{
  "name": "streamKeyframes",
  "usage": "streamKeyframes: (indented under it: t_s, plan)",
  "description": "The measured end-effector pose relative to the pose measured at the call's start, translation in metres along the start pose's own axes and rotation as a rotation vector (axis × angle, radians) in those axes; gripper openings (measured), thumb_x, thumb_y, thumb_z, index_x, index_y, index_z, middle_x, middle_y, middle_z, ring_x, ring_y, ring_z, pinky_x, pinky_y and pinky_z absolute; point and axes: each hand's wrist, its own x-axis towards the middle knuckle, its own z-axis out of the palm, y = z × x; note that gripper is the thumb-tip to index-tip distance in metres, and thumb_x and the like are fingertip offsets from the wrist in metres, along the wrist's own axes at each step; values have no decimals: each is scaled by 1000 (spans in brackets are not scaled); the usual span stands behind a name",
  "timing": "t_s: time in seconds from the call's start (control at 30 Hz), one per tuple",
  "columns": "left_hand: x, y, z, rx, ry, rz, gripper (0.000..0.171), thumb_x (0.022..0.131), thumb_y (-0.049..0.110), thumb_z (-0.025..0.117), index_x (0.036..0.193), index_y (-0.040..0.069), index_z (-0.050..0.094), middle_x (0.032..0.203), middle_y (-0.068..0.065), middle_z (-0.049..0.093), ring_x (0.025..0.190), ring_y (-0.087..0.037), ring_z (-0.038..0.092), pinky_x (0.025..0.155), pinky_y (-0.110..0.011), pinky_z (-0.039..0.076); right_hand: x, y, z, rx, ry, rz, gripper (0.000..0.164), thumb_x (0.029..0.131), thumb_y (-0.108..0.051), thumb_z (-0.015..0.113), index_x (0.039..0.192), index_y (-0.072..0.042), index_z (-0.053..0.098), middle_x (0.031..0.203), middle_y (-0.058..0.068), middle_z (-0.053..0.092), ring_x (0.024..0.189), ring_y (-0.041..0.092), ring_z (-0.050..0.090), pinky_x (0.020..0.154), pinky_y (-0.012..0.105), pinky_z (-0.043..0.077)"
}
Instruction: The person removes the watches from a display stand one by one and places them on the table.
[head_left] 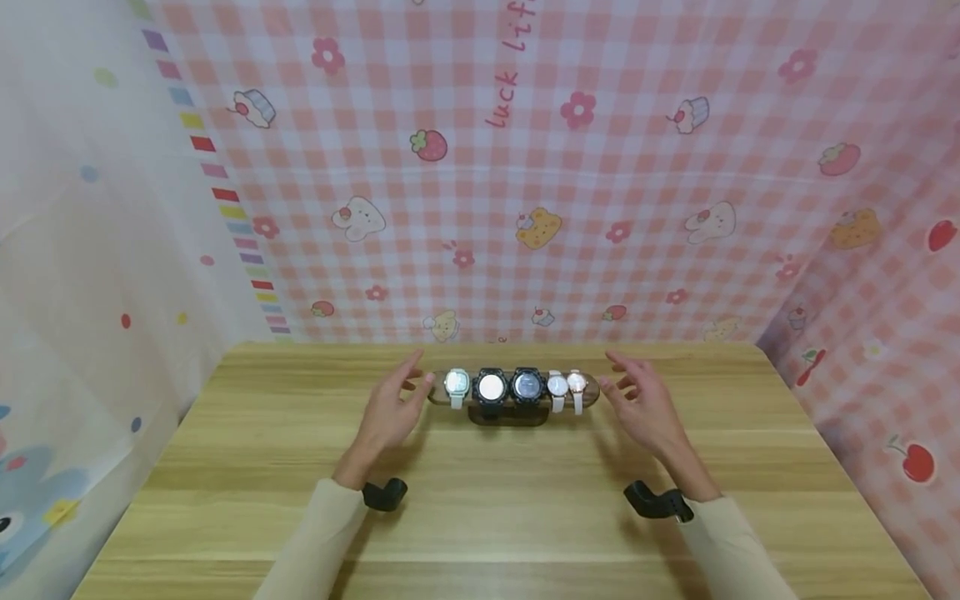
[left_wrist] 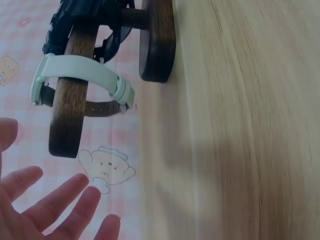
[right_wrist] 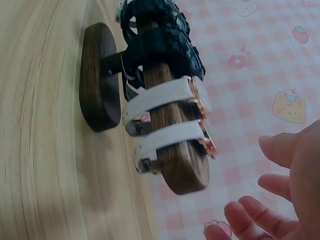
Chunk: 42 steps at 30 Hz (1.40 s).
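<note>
A dark wooden watch stand (head_left: 510, 417) carries several wristwatches side by side on its horizontal bar. From left to right these are a mint-green watch (head_left: 457, 384), a black watch with a bright dial (head_left: 491, 387), another black watch (head_left: 527, 385) and two white-strapped watches (right_wrist: 162, 97) with rose-gold cases. Just off the bar's left end, my left hand (head_left: 392, 407) has its fingers spread and holds nothing. Beyond the opposite end, my right hand (head_left: 643, 404) is likewise spread, with a small gap to the wood in the right wrist view.
The stand is on a wood-grain table (head_left: 510, 517), near its back edge. Behind rises a pink checked cloth (head_left: 480, 183), with a white patterned cloth (head_left: 150, 250) at the left. A black strap mount (head_left: 386, 495) is at my left wrist, another mount (head_left: 652, 500) at my right.
</note>
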Motion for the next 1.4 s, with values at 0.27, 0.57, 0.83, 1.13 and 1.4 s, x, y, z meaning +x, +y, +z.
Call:
streamKeyframes:
  t_s: [0.27,0.57,0.83,1.13,1.4]
  plan:
    - [-1,0,10,-36,-19,-24,54,103,40,51,153,22,39,128,-14,64,100,-28,63,83,-43,54,2,0,12,53,-25,38,53,99,-20,63,146,-4,45,127,21,53,98,28,60,82,32,50]
    - [-2,-2,21,-88,-3,3,45,104,28,52,148,18,47,106,-13,67,91,-25,63,79,-37,55,1,3,16,55,-28,75,54,99,-23,63,147,-7,46,127,20,53,89,25,57,67,27,50]
    - [0,-6,25,-106,-12,-51,42,105,30,50,147,26,49,108,-9,65,86,-19,61,72,-31,53,3,1,18,68,-36,77,47,98,-21,64,141,-5,52,122,19,54,86,21,56,67,25,48]
    - [0,-2,24,-213,-41,-83,40,106,31,49,146,29,50,96,-17,63,68,-21,59,59,-27,48,5,2,24,71,-46,88,40,98,-20,64,136,-7,59,117,16,55,82,20,53,64,24,45]
    - [-1,-2,26,-263,-28,-98,41,105,29,49,146,24,51,95,-16,66,73,-27,64,58,-25,50,6,2,28,56,-56,78,39,97,-14,64,135,-6,59,113,14,55,84,21,54,64,24,47]
